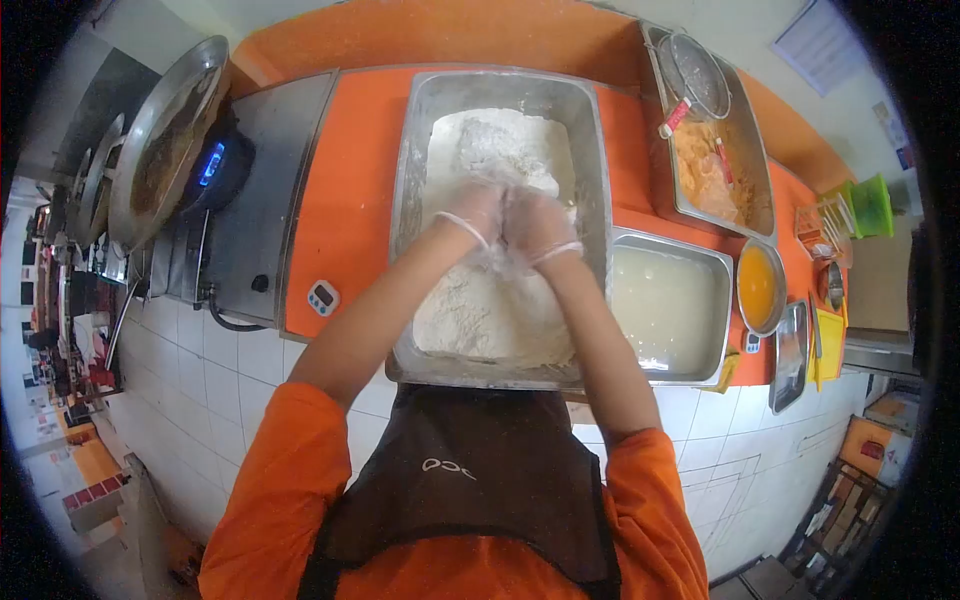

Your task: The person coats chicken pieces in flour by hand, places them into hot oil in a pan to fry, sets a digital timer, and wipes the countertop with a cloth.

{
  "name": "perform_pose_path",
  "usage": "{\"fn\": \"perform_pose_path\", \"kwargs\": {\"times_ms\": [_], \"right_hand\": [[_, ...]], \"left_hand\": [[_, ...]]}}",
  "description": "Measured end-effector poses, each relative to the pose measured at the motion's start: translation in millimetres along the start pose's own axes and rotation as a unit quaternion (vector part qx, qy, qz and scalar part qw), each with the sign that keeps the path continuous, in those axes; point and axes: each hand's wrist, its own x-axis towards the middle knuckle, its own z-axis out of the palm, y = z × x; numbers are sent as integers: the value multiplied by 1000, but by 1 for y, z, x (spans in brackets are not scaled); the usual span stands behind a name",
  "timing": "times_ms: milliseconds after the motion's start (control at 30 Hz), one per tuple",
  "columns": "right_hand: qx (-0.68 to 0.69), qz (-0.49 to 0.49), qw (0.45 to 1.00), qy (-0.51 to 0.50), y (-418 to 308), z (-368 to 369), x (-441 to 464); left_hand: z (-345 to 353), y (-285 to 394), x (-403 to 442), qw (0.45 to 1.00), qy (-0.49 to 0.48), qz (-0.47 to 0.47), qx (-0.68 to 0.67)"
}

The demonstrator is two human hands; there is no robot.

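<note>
Both my hands wear clear plastic gloves and meet over the middle of a deep metal tray (401, 200) of white flour (470, 312). My left hand (472, 208) is curled inward against my right hand (540, 224), and both are closed. Between them the fingers are blurred and partly hidden, so I cannot make out what they hold. Loose flour hangs around and just below the hands. A whiter, lumpy heap of flour lies beyond them at the tray's far end.
Right of the flour stands a metal pan of pale liquid (668, 305), then a bowl of orange liquid (758, 288). Behind them, a tray (665, 185) holds orange crumbs and a strainer (695, 75). A timer (323, 297) lies left; a large pan (165, 150) sits over a blue-lit burner.
</note>
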Motion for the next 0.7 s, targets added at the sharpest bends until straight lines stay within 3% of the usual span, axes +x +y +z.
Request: {"fn": "perform_pose_path", "kwargs": {"times_ms": [67, 167, 267, 300, 400, 500, 600, 667, 700], "right_hand": [[102, 59, 993, -22, -5, -33, -4], [-9, 28, 999, -40, -8, 14, 8], [42, 24, 999, -23, -3, -19, 0], [66, 27, 997, -28, 2, -25, -2], [-16, 38, 999, 10, -31, -15, 3], [-70, -25, 996, -53, -18, -57, 0], [-4, 24, 1000, 18, -39, -17, 0], [152, 40, 986, 63, 1, 4, 2], [123, 86, 987, 49, -8, -19, -1]], "left_hand": [[-19, -2, -22, 998, 58, -22, -33], [-5, 16, -15, 995, -16, -35, 90], [-25, 3, -24, 998, 17, -42, -47], [-24, 5, -18, 999, 8, -38, -25], [-16, 15, -20, 999, -9, -30, -6], [-69, 20, -42, 993, 19, -89, -80], [-22, 15, -20, 999, 38, -13, 14], [-44, 3, -31, 999, 15, -41, -16], [-54, 1, -36, 998, 0, -53, -30]]}}
